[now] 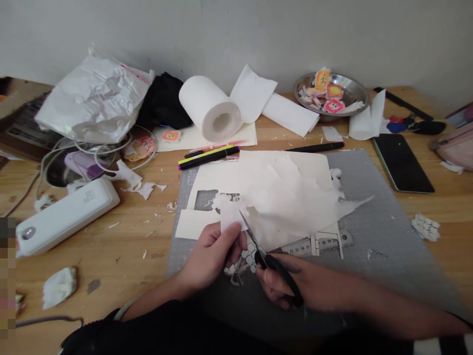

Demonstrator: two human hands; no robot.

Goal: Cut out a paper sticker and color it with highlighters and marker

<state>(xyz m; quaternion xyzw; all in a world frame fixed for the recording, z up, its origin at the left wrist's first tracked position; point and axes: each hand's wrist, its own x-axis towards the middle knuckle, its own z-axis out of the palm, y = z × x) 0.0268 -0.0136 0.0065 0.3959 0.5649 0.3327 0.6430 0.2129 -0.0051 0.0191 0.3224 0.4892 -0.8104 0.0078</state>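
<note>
My left hand [218, 251] pinches a small piece of white paper [231, 215] between thumb and fingers. In my right hand [283, 283] are black-handled scissors [278, 271]. The scissors' blades point up and left, their tips beside the right edge of the paper. Whether the blades touch the paper, I cannot tell. Beneath both hands lies a grey cutting mat [373, 212]. A torn sheet of thin white paper [291, 192] rests on cream card with cut-out openings. Under the card, a steel ruler [301, 246] shows in part. Cut paper with rounded outlines [248, 256] hangs or lies just below my left fingers.
Markers [209, 158] lie along the mat's back edge. Behind stand a white paper roll [210, 108] and a metal bowl [332, 93] with coloured cut-outs. A phone [402, 162] lies right; a white power bank-like device [68, 217], cables and a plastic bag [96, 98] lie left.
</note>
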